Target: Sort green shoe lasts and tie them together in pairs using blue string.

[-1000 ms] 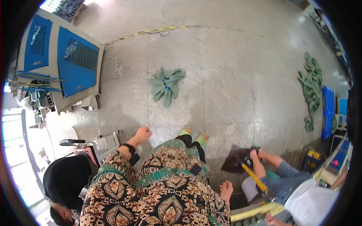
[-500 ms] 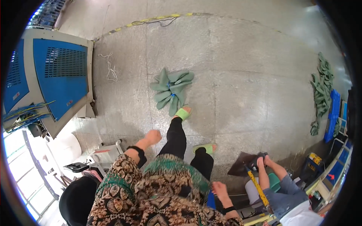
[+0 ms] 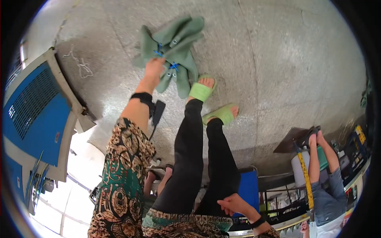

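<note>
A bundle of green, boot-shaped fabric pieces [image 3: 180,45] lies on the floor ahead of my feet. Blue ties [image 3: 174,66] and small metal eyelets show on it. My left hand [image 3: 154,69] reaches down to the bundle's near left side, its fingers closed at the fabric close to a blue tie; the fingertips are partly hidden. Near my right thigh hangs my right hand [image 3: 234,204], fingers curled in with nothing visible in them. Black bands circle both wrists. My green slides [image 3: 200,91] stand just on the near side of the bundle.
A blue and beige machine cabinet [image 3: 37,115] stands at the left, with white string [image 3: 83,67] on the floor beside it. At the right, another person's legs [image 3: 313,158] show near a brown sheet [image 3: 291,139] and a yellow-marked pole [image 3: 305,174]. A blue panel [image 3: 248,190] sits behind me.
I have bent forward, and my left hand has moved from beside my leg down to the green bundle. The right hand stays low at my side. The view has tilted and turned.
</note>
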Demonstrator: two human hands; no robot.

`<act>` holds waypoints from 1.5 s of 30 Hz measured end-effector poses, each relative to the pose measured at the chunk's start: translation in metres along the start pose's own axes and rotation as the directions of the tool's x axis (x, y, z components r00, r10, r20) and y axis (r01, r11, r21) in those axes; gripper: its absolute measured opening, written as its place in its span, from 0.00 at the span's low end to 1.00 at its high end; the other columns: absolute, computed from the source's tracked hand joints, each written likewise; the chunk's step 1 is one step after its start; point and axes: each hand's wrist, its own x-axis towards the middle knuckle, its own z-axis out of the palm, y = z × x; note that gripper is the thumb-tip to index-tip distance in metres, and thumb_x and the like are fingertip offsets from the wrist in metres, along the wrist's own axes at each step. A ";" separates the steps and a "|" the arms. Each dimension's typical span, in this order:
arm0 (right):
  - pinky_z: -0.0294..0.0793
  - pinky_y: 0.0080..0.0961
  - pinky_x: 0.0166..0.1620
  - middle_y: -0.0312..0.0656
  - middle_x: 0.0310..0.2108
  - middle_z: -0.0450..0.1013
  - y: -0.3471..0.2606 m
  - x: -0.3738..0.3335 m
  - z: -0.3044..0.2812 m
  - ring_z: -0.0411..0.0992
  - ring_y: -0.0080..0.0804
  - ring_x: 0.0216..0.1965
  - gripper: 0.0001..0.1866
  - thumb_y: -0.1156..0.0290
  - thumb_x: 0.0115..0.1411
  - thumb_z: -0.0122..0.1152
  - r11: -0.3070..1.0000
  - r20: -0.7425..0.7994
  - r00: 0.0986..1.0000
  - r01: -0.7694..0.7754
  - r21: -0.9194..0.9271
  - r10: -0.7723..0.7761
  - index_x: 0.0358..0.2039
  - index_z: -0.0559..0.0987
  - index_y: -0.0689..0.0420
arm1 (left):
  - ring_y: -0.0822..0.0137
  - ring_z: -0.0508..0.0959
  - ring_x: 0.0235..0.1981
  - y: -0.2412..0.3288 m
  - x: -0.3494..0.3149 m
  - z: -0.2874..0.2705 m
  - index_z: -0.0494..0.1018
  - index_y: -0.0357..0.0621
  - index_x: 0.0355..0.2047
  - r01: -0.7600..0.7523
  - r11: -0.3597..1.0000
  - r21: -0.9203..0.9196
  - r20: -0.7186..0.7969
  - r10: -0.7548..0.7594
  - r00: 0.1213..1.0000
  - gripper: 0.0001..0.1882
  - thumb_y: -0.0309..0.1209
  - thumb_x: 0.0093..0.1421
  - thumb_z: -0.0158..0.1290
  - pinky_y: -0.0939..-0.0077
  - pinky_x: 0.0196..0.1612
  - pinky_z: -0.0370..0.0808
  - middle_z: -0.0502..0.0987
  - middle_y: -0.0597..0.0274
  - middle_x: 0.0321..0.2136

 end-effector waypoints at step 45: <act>0.66 0.38 0.52 0.56 0.54 0.61 0.093 -0.035 0.099 0.65 0.45 0.52 0.43 0.34 0.59 0.23 -0.572 -0.707 0.066 0.537 0.620 -0.704 0.61 0.52 0.58 | 0.79 0.62 0.21 0.178 -0.654 0.115 0.64 0.43 0.15 -0.720 0.615 0.323 0.944 -0.160 0.288 0.11 0.30 0.44 0.56 0.82 0.26 0.57 0.65 0.71 0.16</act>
